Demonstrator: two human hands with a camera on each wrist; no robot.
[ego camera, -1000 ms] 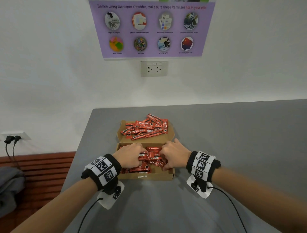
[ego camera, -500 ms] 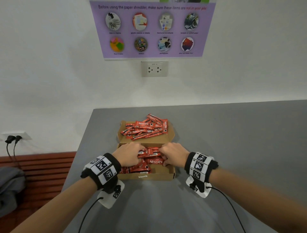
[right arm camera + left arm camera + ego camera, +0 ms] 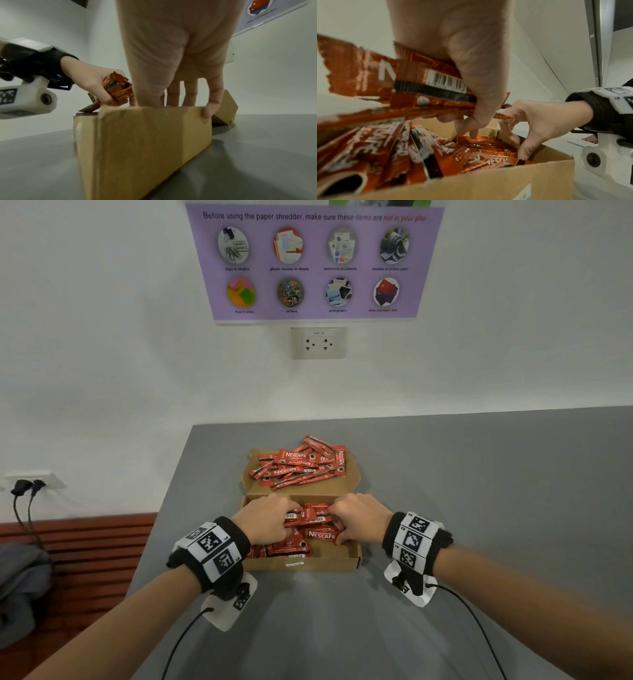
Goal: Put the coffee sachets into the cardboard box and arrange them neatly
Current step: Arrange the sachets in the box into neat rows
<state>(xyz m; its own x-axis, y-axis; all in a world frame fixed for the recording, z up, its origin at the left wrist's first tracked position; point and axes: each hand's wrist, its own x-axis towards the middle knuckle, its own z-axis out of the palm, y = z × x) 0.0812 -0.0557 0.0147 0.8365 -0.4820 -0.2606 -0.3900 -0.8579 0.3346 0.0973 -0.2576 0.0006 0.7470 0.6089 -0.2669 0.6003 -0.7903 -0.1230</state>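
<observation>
An open cardboard box sits on the grey table, and both hands are inside it. My left hand grips a bundle of red coffee sachets lying across the box; the left wrist view shows the bundle under the thumb. My right hand reaches down at the box's right end. Its fingers point fairly straight into the box and touch the sachets there, with the little finger on the rim. More sachets fill the box. A loose pile of sachets lies on the flat lid behind.
The table's left edge runs close to the box, with a slatted wooden bench and grey cloth below it. A wall with a socket and a poster rises behind. Cables trail from both wrists over the near table.
Both hands have shifted slightly toward the far side of the box with the bundle between them. More of the sachets near the front wall now show.
</observation>
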